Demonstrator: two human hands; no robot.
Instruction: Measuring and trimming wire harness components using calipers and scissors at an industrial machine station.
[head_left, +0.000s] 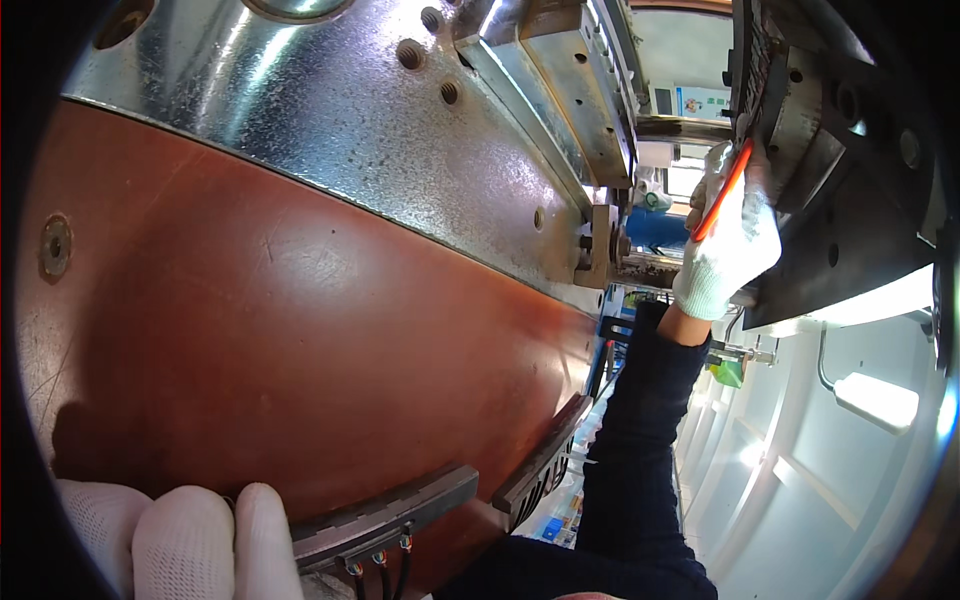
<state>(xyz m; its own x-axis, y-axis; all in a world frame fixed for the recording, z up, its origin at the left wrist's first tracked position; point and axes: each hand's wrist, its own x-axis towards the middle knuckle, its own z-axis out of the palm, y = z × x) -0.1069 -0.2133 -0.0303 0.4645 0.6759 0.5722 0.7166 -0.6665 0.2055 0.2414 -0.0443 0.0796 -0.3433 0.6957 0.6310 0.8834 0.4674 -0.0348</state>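
Note:
My right hand (735,250), in a white glove, reaches up and away from me on a dark-sleeved arm. It is closed around a thin red tool (722,195) held against a dark metal machine block (850,200). My left hand (180,540), also gloved, sits at the lower left. Its fingers curl over the bottom edge of a large reddish-brown panel (300,330).
A shiny galvanised plate (350,110) with bolt holes lies above the brown panel, with a steel rail (570,90) along its far side. A dark toothed strip (390,515) with wires runs beside my left hand. A bright lamp (880,400) glows at the right.

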